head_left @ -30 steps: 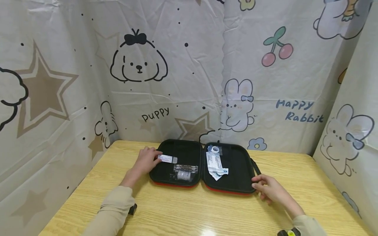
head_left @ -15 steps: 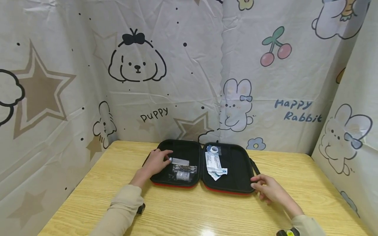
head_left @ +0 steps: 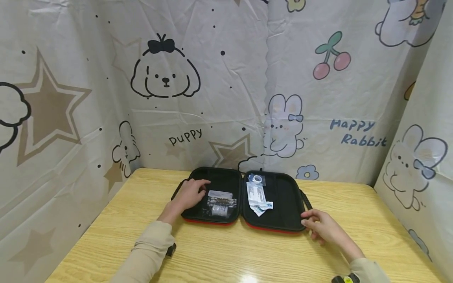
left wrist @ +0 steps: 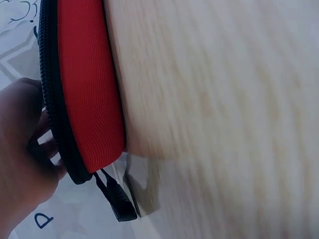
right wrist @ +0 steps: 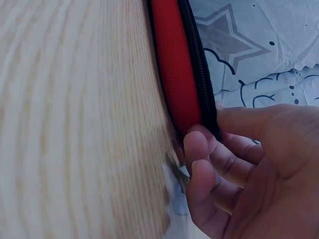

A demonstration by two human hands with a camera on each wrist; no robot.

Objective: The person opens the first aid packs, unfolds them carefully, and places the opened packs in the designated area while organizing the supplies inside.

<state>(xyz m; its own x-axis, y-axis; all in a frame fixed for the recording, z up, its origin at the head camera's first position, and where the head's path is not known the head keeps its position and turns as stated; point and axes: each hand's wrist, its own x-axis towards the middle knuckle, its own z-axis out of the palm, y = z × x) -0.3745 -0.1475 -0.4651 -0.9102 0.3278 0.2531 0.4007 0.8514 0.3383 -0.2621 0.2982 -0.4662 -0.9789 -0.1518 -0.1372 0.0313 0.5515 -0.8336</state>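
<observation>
A zip case, black inside and red outside, lies unfolded on the table. My left hand is over its left half with fingers loosely bent and nothing in them. Just right of those fingers lies a slim white packet, above a clear packet of thin sticks and a bagged whitish roll. At the right half's front corner, my right hand pinches the rim between thumb and fingers. The right wrist view shows that grip on the red side of the case.
In the case's right half are white printed packets and a bagged white ring-shaped roll. A black strap sticks out on the right. A printed cloth hangs behind the wooden table.
My left hand has moved right with the slim white packet and let it go beside the clear packets. The right hand has stayed at the case's corner.
</observation>
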